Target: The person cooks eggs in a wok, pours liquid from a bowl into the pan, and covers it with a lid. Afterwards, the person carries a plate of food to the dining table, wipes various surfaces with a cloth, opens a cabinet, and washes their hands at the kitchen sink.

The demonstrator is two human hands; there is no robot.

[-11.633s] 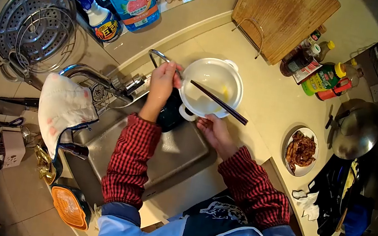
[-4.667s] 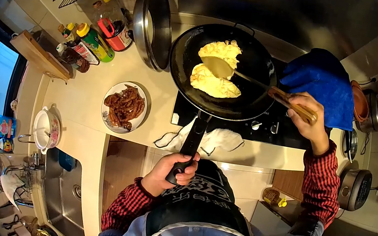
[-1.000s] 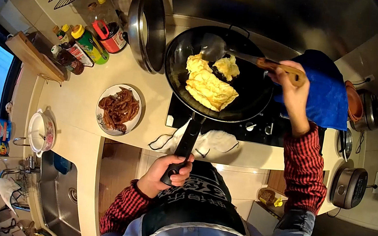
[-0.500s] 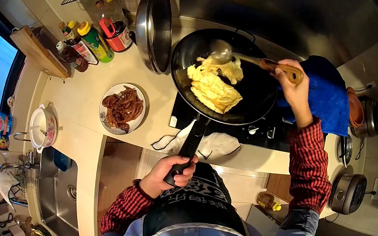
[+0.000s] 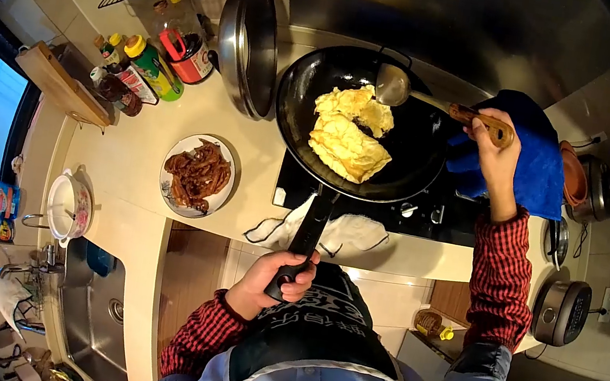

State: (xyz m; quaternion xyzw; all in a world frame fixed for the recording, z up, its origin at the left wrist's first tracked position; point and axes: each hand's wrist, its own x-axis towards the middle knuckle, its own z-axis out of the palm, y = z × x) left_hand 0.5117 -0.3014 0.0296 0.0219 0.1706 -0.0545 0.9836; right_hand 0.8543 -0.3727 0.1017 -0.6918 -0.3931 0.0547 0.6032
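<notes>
My left hand (image 5: pixel 278 281) is wrapped round the black handle of a wok (image 5: pixel 410 171) that sits on the stove. Inside it lie yellow pieces of cooked egg (image 5: pixel 349 148), left of the pan's middle. My right hand (image 5: pixel 496 150) grips the wooden handle of a metal ladle (image 5: pixel 394 85). The ladle's bowl is over the far part of the wok, just beyond the upper right edge of the egg; whether it touches the egg I cannot tell.
Left of the wok, a large lid (image 5: pixel 247 48) leans upright. A plate (image 5: pixel 221 198) of brown meat strips stands on the counter, with several sauce bottles (image 5: pixel 153 69) behind. A blue cloth (image 5: pixel 541 167) lies right of the stove, and a white cloth (image 5: pixel 354 233) at its front edge.
My right hand and the ladle have moved to the right, off the egg's upper left side. The egg's upper part is bunched closer together. My left hand has stayed on the handle.
</notes>
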